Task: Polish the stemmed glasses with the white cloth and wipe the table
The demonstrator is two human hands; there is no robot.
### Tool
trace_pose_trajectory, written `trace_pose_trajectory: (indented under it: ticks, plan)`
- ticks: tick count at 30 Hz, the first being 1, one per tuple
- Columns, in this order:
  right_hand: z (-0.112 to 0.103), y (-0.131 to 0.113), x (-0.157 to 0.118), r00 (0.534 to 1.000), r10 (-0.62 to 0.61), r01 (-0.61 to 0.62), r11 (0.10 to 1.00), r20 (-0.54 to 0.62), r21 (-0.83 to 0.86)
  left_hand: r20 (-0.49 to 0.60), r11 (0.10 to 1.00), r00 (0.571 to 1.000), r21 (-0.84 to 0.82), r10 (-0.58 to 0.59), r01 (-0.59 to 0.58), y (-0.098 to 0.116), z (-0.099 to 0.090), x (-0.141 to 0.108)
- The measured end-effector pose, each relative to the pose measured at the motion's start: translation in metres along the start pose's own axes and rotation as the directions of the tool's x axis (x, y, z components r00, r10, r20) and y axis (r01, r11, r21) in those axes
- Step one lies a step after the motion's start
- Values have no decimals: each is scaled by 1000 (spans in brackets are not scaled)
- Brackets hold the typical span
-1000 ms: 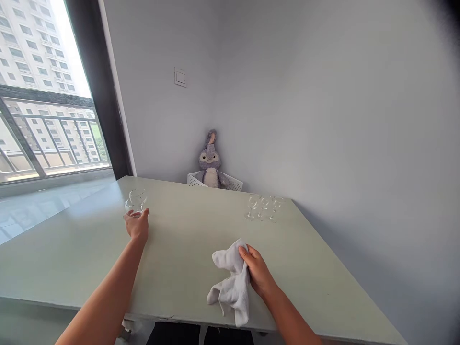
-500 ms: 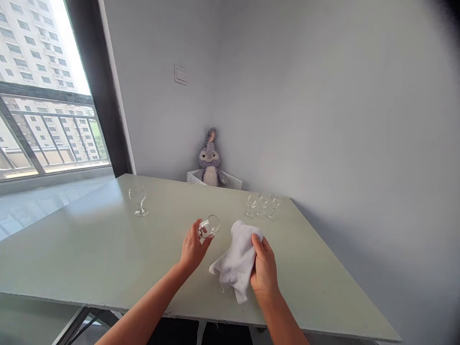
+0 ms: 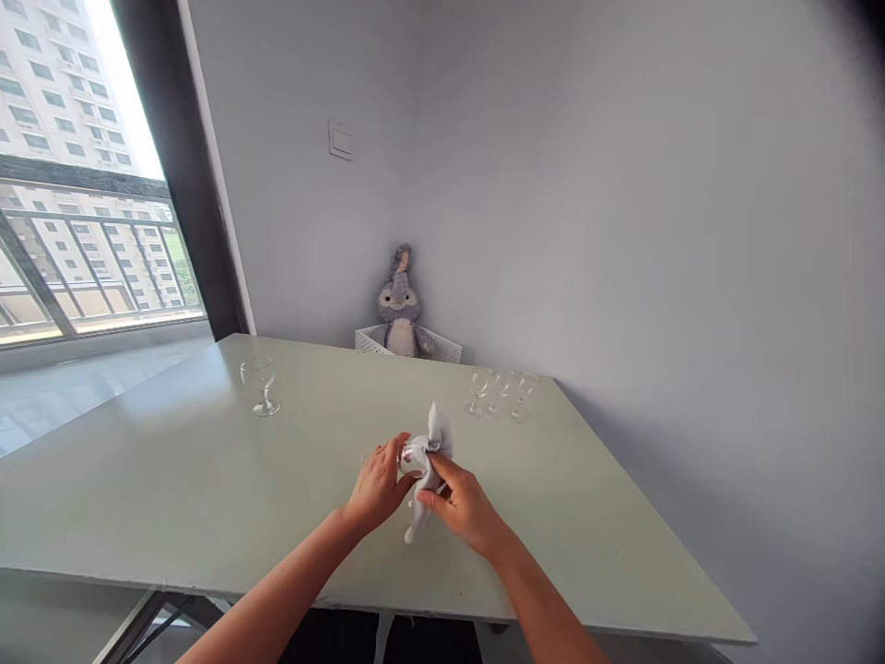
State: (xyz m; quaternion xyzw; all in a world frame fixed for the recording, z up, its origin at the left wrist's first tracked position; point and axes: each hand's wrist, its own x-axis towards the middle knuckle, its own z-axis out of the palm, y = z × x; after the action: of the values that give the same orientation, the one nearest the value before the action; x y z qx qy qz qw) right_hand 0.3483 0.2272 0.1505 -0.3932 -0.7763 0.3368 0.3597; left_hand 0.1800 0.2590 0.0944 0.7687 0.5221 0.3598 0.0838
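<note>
My left hand (image 3: 380, 480) is wrapped round a small clear stemmed glass (image 3: 412, 456), tipped on its side with its mouth toward the right. In my right hand (image 3: 460, 498) is a white cloth (image 3: 432, 470), pinched and pressed at the mouth of the glass, so the rim is covered. How far the cloth reaches inside cannot be made out. The foot of the glass is mostly behind my left fingers. Both hands are above the middle of the pale green table (image 3: 172, 498).
One stemmed glass (image 3: 260, 383) stands upright at the left. Three more glasses (image 3: 501, 391) stand in a row at the back right, near the table edge. Beyond the table, a plush toy (image 3: 399, 304) sits in a white basket (image 3: 442, 349) in the corner.
My right hand has brought the cloth left to the glass and bunched it against the mouth. The cloth hung spread and apart from the glass before. My left hand keeps its hold.
</note>
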Motion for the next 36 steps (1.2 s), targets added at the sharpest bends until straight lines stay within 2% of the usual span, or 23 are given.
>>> trace_pose_trajectory:
  ticks: [3, 6, 10, 12, 15, 16, 17, 18, 19, 20, 21, 22, 24, 25, 26, 27, 28, 30, 31, 33, 34, 35, 36]
  plan:
    - [-1, 15, 5, 995, 69, -73, 996, 68, 60, 64, 994, 993, 31, 102, -104, 7, -3, 1]
    - [5, 31, 8, 975, 154, -189, 953, 158, 237, 97, 962, 973, 158, 208, -221, 13, -11, 4]
    - [10, 44, 11, 943, 317, -319, 759, 106, 568, 65, 882, 953, 364, 296, -299, 15, -22, 11]
    - [7, 42, 10, 938, 325, -327, 718, 119, 615, 89, 889, 950, 335, 300, -312, 13, -27, 15]
    - [-3, 29, 5, 958, 213, -280, 838, 191, 469, 234, 960, 942, 84, 241, -267, 4, -36, 21]
    - [-7, 24, 3, 961, 164, -244, 882, 222, 404, 331, 976, 918, -43, 217, -215, 1, -39, 23]
    - [-11, 20, 1, 959, 115, -204, 915, 259, 349, 453, 975, 867, -173, 206, -141, -2, -43, 24]
    - [-14, 17, 0, 951, 73, -170, 935, 301, 312, 578, 956, 787, -288, 214, -49, -5, -47, 25]
    - [-17, 15, -1, 939, 44, -150, 945, 342, 290, 684, 928, 689, -370, 239, 45, -7, -49, 26]
    - [-18, 15, -1, 926, 33, -147, 949, 377, 279, 749, 902, 608, -415, 264, 120, -7, -51, 26]
    - [-18, 17, 0, 920, 43, -163, 946, 389, 279, 769, 890, 582, -427, 265, 158, -6, -52, 25]
    - [-18, 21, 1, 924, 74, -193, 937, 374, 292, 744, 900, 625, -410, 236, 148, -4, -51, 24]
    - [-13, 31, 5, 941, 169, -274, 889, 295, 366, 559, 953, 814, -302, 154, 26, 3, -46, 21]
    - [-10, 35, 7, 941, 222, -316, 849, 256, 423, 443, 975, 886, -216, 137, -43, 6, -44, 20]
    - [-7, 38, 9, 935, 274, -352, 802, 226, 483, 353, 987, 926, -132, 134, -92, 8, -41, 19]
    - [-3, 40, 10, 927, 311, -374, 760, 208, 531, 312, 991, 941, -71, 133, -116, 9, -40, 18]
    - [-1, 40, 10, 924, 325, -381, 736, 203, 559, 320, 992, 940, -49, 122, -112, 8, -40, 19]
    - [3, 34, 9, 938, 270, -345, 766, 216, 542, 441, 991, 894, -133, 78, -21, 0, -43, 21]
    - [3, 29, 8, 950, 204, -300, 809, 238, 505, 539, 974, 839, -219, 75, 54, -5, -46, 23]
    - [2, 20, 6, 951, 58, -188, 888, 304, 419, 722, 892, 675, -394, 151, 222, -16, -52, 24]
    - [0, 16, 5, 944, 8, -141, 913, 329, 383, 774, 841, 597, -455, 211, 292, -20, -54, 24]
    - [-1, 13, 5, 939, -20, -110, 929, 342, 355, 793, 802, 549, -497, 263, 333, -22, -57, 24]
    - [-2, 13, 6, 941, -22, -98, 937, 337, 336, 786, 784, 545, -523, 292, 335, -22, -58, 22]
